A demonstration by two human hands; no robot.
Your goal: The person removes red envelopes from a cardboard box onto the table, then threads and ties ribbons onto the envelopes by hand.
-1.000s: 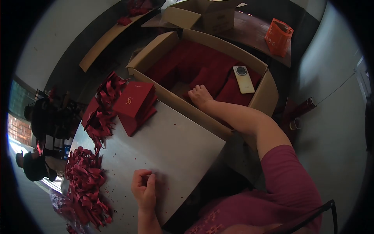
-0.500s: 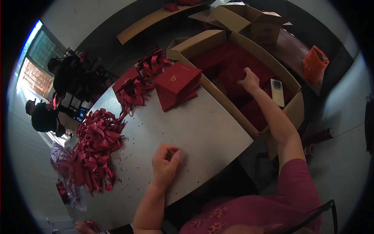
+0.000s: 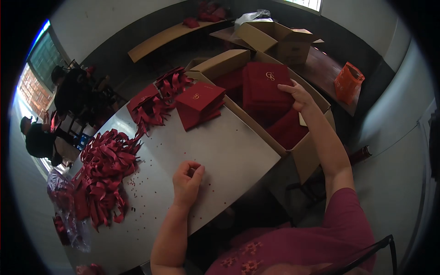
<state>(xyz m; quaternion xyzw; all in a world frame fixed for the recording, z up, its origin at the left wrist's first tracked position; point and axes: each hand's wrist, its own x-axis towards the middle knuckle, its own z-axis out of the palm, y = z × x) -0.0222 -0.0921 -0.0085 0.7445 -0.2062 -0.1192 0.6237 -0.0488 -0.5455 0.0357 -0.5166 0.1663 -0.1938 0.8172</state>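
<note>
My right hand point(image 3: 297, 95) grips the right edge of a dark red folded item with a gold logo point(image 3: 268, 82), thumb on its face. The item is raised over the open cardboard box point(image 3: 259, 128), which holds more red pieces. My left hand point(image 3: 187, 181) rests on the grey table point(image 3: 220, 156), fingers curled, and whatever may be inside them is hidden. Red bags with a gold logo point(image 3: 200, 97) are stacked at the table's far edge. Beside them and further left lie heaps of red ribbons point(image 3: 110, 158).
Behind the box, another open carton point(image 3: 293, 51) and an orange bag point(image 3: 349, 83) stand on a brown table. Clear plastic point(image 3: 64, 197) lies at the left edge. Two people point(image 3: 41, 140) are at the far left. A wooden bench point(image 3: 169, 37) is at the back.
My right hand has gone from reaching into the box to holding up the red item with the logo. The phone is now mostly covered. My left hand keeps its curled pose.
</note>
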